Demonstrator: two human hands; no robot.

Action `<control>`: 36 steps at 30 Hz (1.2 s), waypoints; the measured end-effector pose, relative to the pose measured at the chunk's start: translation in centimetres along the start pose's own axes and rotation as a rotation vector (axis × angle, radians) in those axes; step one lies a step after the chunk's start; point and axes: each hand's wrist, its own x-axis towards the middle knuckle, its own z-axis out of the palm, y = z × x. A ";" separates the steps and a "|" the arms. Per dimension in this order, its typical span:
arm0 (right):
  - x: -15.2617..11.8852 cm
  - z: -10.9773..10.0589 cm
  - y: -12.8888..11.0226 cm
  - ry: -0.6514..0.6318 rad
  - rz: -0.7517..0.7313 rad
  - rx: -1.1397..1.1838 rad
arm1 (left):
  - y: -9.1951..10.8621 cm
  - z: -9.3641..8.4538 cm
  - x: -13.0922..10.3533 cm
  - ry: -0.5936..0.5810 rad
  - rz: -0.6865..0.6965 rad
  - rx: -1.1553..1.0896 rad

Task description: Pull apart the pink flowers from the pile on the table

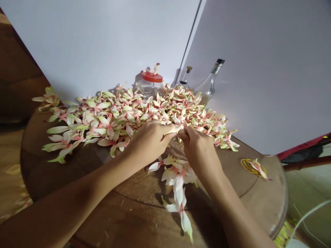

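My left hand (155,137) and my right hand (195,144) meet over the middle of the round wooden table, fingertips pinched together. Between them is a pale pink and white flower (177,127), held by both; the exact grip is partly hidden by my fingers. Below my hands hangs or lies a short cluster of similar flowers (179,177), trailing toward me; whether it is joined to the held flower I cannot tell. Just beyond my hands spreads a large heap of loose flowers (113,117), white and pink with greenish tips.
A clear jar with a red lid (152,76) stands behind the heap, a flower on top. Two glass bottles, one tall (210,81) and one small (184,79), stand by the wall. Yellow rubber bands (248,167) and a flower lie on the table (263,196) at right.
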 end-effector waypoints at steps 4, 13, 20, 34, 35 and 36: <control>0.0 0.1 -0.4 -0.001 0.018 -0.041 | 0.0 0.0 0.0 0.046 0.032 -0.063; 0.0 -0.1 -0.7 0.051 0.027 -0.002 | 0.6 -0.2 0.0 0.084 0.142 -0.055; 0.2 0.3 -0.1 -0.123 0.084 -0.004 | -0.6 0.0 0.4 0.009 0.101 0.111; 0.3 -1.0 0.0 0.048 -0.135 0.281 | -0.4 -0.7 0.4 0.059 0.125 0.047; 0.3 -1.1 0.0 0.058 -0.114 0.305 | -0.2 -0.7 0.3 0.071 0.098 -0.014; 0.3 -1.1 0.1 0.064 -0.088 0.331 | -0.1 -0.7 0.2 0.078 0.065 -0.086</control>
